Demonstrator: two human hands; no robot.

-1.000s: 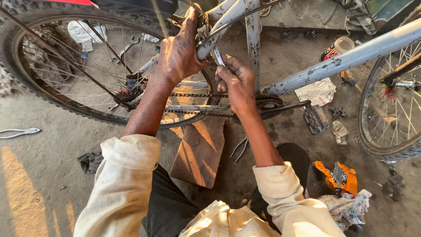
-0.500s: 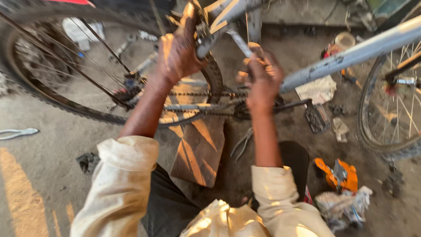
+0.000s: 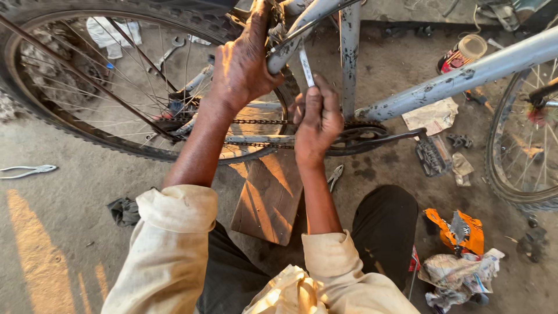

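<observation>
Wrench (image 3: 306, 68) upright, handle in right hand (image 3: 318, 119)

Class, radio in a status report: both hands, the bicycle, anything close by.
Left hand clamped on bicycle frame near rear wheel. Right hand grips flat metal tool. Chain just beneath; pliers on ground.

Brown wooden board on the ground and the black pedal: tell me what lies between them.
In the head view, small metal pliers lie on the concrete between the brown wooden board and the black pedal; the rest is bare floor.
</observation>
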